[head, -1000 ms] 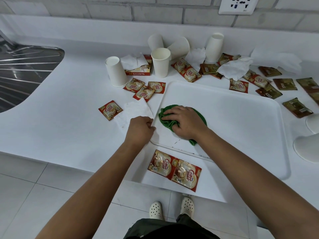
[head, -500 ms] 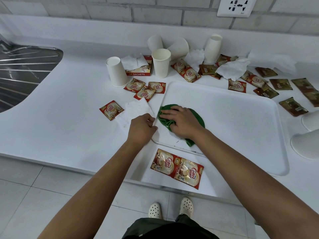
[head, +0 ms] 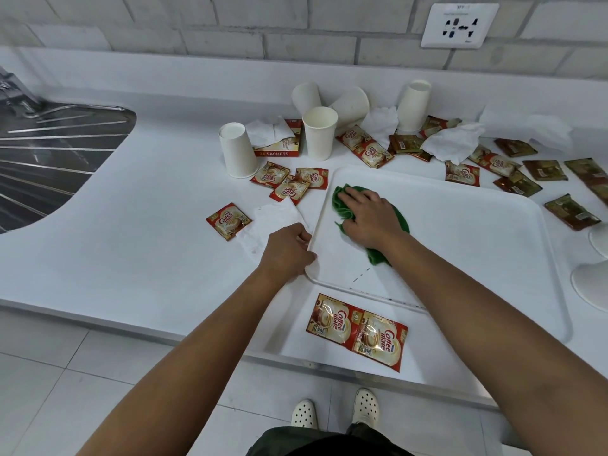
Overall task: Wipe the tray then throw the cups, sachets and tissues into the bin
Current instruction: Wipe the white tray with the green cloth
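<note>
A white tray (head: 467,232) lies on the white counter. My right hand (head: 368,215) presses a green cloth (head: 399,218) flat onto the tray's near-left part. My left hand (head: 288,250) grips the tray's left rim. Beside it lies a flat tissue (head: 273,222). A pair of joined red sachets (head: 357,330) lies on the counter in front of the tray. Several white paper cups stand behind the tray, among them an inverted cup (head: 237,149) and an upright cup (head: 319,132). Red and brown sachets and crumpled tissues (head: 450,143) are scattered along the back.
A steel sink drainer (head: 49,159) sits at the far left. A red sachet box (head: 283,141) stands behind the cups. Two more white cups lie at the right edge (head: 592,284). A wall socket (head: 459,24) is above. The counter's front edge is near my shoes.
My right hand has slid the green cloth away from me, toward the tray's far-left corner. My left hand has stayed on the tray's left rim.
</note>
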Tool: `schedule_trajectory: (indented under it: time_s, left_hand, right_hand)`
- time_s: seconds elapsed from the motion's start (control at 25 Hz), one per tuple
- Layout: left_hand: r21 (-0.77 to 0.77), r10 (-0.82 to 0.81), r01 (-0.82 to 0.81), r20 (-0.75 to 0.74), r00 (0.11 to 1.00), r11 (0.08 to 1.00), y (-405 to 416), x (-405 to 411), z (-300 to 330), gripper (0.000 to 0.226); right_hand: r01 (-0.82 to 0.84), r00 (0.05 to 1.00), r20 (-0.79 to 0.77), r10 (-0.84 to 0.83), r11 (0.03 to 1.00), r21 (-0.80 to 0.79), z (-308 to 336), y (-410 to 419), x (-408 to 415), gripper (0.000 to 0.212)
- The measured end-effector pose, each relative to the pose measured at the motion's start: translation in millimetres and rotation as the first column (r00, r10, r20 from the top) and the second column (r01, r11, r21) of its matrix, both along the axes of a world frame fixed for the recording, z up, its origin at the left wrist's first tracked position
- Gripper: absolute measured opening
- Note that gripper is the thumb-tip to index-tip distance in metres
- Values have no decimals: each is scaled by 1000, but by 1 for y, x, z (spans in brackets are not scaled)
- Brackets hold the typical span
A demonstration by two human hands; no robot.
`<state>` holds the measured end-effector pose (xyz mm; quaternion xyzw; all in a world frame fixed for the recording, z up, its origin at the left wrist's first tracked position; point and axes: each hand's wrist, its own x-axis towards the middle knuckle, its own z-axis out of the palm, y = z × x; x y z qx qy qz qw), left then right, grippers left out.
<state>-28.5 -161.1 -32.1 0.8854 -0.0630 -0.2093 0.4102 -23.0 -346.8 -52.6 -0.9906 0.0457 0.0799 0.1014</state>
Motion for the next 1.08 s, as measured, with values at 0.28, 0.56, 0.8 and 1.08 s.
schedule_trajectory:
  time_s: [0.28,0.56,0.8,1.08]
  left_hand:
    - [13,-17,16,18,1000,1000,0,3,-7,26]
    - [16,-40,39,80,996,999,1,3,-13,27]
    - [20,-50,48,107,993,999,1,2,-14,29]
    - [-19,-18,19,56,998,1000,1,0,-11,27]
  right_hand:
    - [-4,1000,-11,5,994,106,5,2,8,59]
    - [-40,999,50,22,917,396,4,-2,-26,54]
    - [23,991,112,-67,934,357,3,-26,-60,49]
    - [204,943,169,-287,899,388,-2,-60,-87,47]
